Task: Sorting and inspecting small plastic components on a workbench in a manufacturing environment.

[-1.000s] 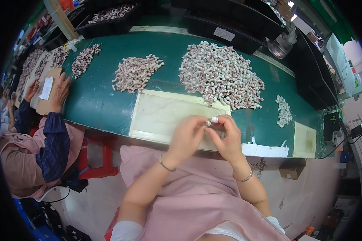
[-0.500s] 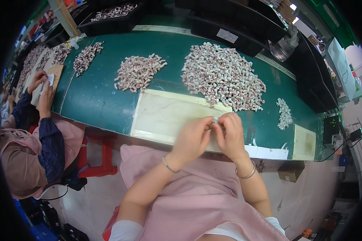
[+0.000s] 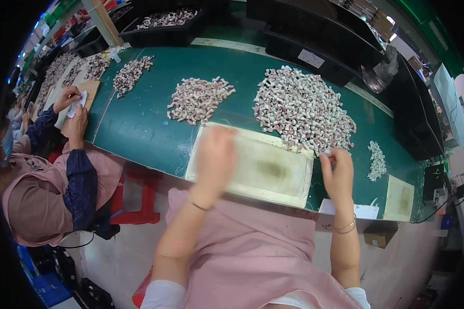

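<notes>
My right hand (image 3: 339,172) is at the lower right edge of a large pile of small curved white-and-pink pieces (image 3: 304,108). Its thumb and forefinger are closed on a small whitish piece (image 3: 326,153). Smeared by motion, my left hand (image 3: 216,159) hovers over the left part of a pale rectangular work pad (image 3: 247,190), just below a smaller pile of pinkish pieces (image 3: 198,100). The blur hides its fingers and anything in them. A dark smudge marks the pad between the two hands.
A few small white pieces (image 3: 376,161) lie at the right, beyond my right hand. Black bins (image 3: 319,36) line the table's far side. At the left, a co-worker (image 3: 77,177) handles something white beside another small pile (image 3: 131,75). A red stool (image 3: 142,198) stands below the table edge.
My hands, together over the pad around a small piece, have moved apart: the left to the left, the right rightward to the large pile's edge. The whole view has shifted slightly.
</notes>
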A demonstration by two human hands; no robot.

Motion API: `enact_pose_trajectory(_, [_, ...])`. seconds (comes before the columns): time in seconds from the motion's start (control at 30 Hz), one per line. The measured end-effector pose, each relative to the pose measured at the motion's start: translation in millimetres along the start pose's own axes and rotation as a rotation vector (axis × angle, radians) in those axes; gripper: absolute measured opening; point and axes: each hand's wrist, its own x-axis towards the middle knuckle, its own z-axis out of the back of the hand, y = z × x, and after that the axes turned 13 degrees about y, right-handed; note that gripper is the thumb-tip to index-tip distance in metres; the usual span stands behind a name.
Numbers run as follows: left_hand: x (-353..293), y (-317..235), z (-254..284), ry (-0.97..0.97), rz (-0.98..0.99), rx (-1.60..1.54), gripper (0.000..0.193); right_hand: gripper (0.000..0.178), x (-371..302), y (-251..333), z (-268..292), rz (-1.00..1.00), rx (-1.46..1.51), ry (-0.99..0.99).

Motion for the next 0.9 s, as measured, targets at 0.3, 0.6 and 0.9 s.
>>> enact_pose_trajectory(0.3, [18,82,43,0.057,0.198,0.314,0.013,0.011,-56,-77,53,-0.343,-0.012,-0.091])
enact_pose_trajectory(0.6, [15,72,40,0.156,0.197,0.275,0.008,0.012,-42,-127,94,-0.361,-0.072,-0.141])
enact_pose_trajectory(0.9, [0,62,49,0.246,0.011,0.212,0.01,0.006,-4,-156,71,-0.263,-0.4,-0.058])
